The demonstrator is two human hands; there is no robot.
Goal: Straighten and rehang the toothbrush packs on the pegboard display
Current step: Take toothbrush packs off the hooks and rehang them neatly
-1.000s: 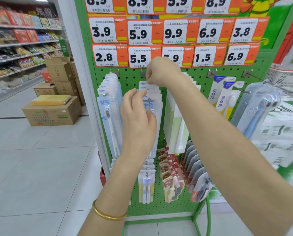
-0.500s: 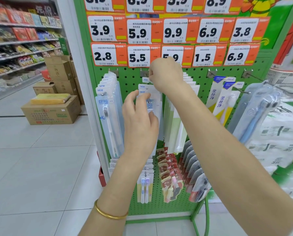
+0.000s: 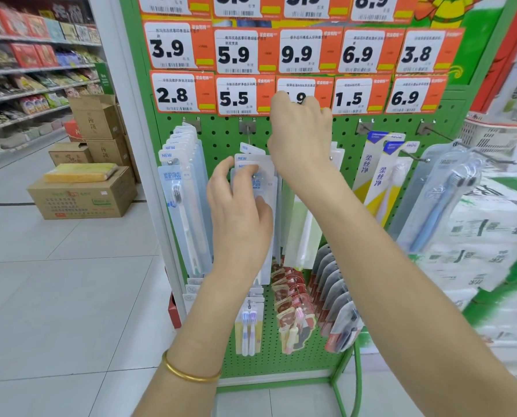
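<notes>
A: Left hand (image 3: pixel 239 215) fingers have curled in since a second ago. They now pinch the front of the toothbrush packs (image 3: pixel 267 179), thumb on its face.
B: Location?
A: Upper row, second peg (image 3: pixel 249 132) from the pegboard (image 3: pixel 221 136) left edge, under the 5.5 tag (image 3: pixel 236 97).
B: Right hand (image 3: pixel 299 139)?
A: Raised just right of that peg, back to camera. Fingers hidden, so I cannot tell its grip.

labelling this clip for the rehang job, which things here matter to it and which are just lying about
Job: toothbrush packs pinched by the left hand, right hand beside their tops, peg hook, pegboard.
Lying about: cardboard boxes, price tags, basket.
</notes>
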